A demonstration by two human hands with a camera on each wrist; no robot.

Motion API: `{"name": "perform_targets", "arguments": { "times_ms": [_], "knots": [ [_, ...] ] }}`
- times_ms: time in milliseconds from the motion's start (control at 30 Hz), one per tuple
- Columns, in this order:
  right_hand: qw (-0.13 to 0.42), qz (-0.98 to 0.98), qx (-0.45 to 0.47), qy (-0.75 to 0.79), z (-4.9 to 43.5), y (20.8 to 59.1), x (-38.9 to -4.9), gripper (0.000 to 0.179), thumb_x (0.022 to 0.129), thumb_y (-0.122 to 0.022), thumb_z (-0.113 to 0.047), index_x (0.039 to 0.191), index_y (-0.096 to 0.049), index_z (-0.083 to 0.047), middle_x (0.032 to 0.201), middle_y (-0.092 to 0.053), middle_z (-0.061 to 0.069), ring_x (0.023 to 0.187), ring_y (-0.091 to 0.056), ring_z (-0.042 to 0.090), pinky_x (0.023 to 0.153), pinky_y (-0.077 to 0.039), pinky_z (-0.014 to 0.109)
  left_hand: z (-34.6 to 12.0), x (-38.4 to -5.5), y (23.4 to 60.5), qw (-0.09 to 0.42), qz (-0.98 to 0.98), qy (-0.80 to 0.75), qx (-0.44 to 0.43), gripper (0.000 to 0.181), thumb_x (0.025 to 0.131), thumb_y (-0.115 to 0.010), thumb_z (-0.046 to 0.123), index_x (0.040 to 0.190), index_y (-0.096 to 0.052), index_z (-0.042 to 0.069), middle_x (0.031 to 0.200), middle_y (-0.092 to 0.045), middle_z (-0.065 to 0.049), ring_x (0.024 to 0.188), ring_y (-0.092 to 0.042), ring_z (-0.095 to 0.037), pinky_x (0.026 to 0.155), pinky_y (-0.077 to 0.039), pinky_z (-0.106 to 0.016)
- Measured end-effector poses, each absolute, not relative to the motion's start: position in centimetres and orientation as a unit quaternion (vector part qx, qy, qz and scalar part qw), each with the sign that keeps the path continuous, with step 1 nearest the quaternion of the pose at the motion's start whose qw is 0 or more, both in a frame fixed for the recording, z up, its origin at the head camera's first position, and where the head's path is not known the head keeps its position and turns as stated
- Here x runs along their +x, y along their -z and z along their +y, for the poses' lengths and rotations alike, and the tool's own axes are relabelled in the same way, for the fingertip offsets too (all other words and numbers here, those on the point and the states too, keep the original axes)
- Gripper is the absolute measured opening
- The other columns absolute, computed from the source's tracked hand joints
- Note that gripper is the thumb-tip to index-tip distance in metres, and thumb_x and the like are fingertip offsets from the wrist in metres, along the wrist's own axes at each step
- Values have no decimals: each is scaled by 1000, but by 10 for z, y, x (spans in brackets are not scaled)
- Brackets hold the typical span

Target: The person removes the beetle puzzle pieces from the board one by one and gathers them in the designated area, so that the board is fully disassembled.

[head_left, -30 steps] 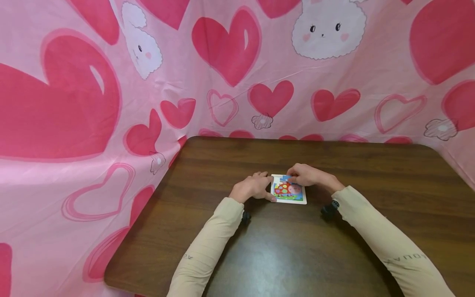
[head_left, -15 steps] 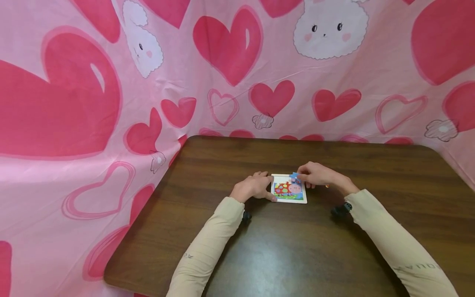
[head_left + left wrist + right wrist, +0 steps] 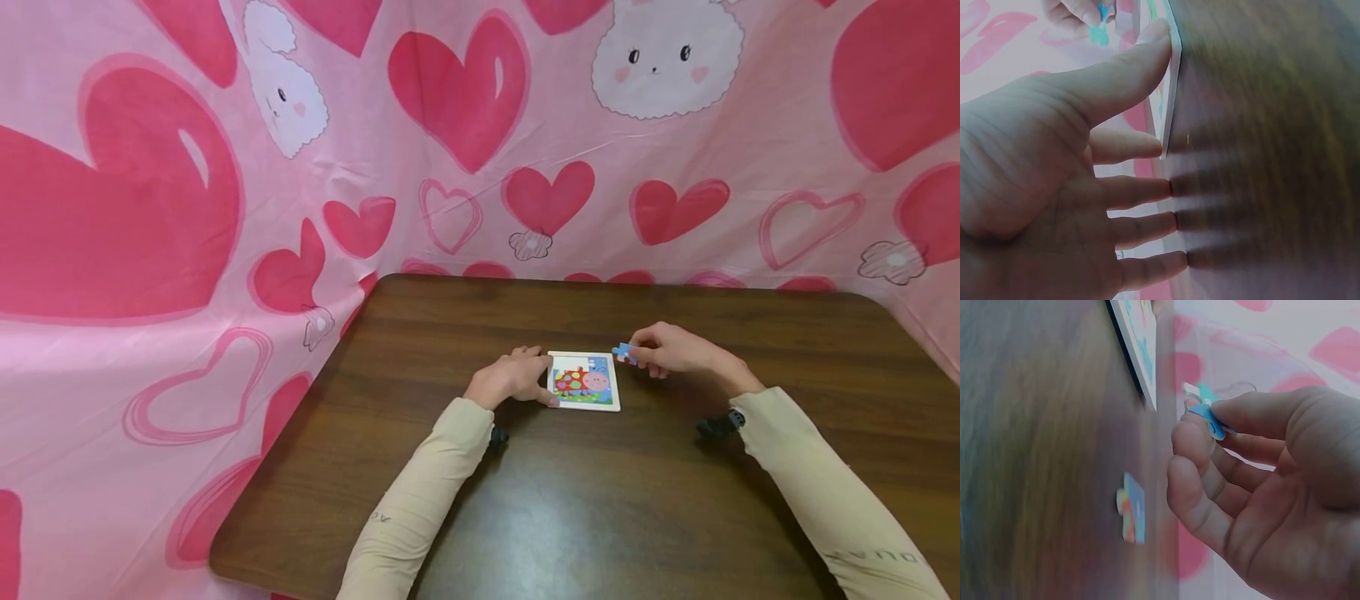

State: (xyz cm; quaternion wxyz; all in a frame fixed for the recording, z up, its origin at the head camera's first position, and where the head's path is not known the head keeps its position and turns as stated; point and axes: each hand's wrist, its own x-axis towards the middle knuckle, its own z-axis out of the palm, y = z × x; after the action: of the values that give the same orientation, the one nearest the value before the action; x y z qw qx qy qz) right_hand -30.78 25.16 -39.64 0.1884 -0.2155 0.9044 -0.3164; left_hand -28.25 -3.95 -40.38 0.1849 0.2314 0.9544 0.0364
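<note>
A white-framed jigsaw puzzle (image 3: 583, 403) lies flat on the table, showing a red ladybird-like figure with coloured spots. Part of its top left is bare white. My left hand (image 3: 513, 377) rests at the left side of the puzzle. In the left wrist view, its thumb (image 3: 1155, 47) touches the frame's edge and the other fingers stretch straight to the tabletop. Right of the puzzle, my right hand (image 3: 672, 348) pinches a blue puzzle piece (image 3: 623, 352) between thumb and fingers. Another loose puzzle piece (image 3: 1133, 509) appears on the table below that hand in the right wrist view.
The brown wooden table (image 3: 555, 500) has rounded corners. Behind it and along its left hangs a pink cloth (image 3: 480, 208) printed with hearts and rabbits. Dark wrist cameras (image 3: 722, 426) sit under both sleeves.
My right hand has drawn the blue piece rightward from the puzzle's upper part to beyond its right edge. My left hand and the puzzle have stayed put.
</note>
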Motion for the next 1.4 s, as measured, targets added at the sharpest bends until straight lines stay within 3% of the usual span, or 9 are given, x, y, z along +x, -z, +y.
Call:
{"name": "perform_targets", "arguments": {
  "times_ms": [367,667,933,1400],
  "knots": [
    [190,905,-194,328,287,395,-303,20,97,-62,-19,103,-66,-1,82,-64,11,62,-56,17,57,-53,30,-40,-282,404,186,953,-38,235,82,84,-70,54,152,-38,20,162,-27,-7,150,-24,-28,120,-27,-49],
    [187,893,-190,362,309,398,-306,21,94,-63,-10,108,-52,2,78,-57,8,58,-54,17,53,-52,32,-40,-282,404,189,952,-38,236,83,85,-70,54,152,-36,19,162,-27,-7,150,-23,-28,120,-26,-49],
    [202,897,-184,347,323,396,-309,15,94,-62,-7,106,-56,0,76,-56,7,56,-55,17,51,-52,32,-41,-283,403,189,951,-43,239,80,85,-70,53,150,-39,19,162,-27,-8,150,-23,-29,120,-26,-50],
    [240,913,-140,300,328,401,-310,21,96,-64,-20,93,-54,-1,69,-56,3,55,-53,15,49,-50,31,-42,-283,403,188,953,-35,237,82,84,-70,54,151,-38,20,162,-27,-8,149,-24,-28,120,-27,-49]
  ]
}}
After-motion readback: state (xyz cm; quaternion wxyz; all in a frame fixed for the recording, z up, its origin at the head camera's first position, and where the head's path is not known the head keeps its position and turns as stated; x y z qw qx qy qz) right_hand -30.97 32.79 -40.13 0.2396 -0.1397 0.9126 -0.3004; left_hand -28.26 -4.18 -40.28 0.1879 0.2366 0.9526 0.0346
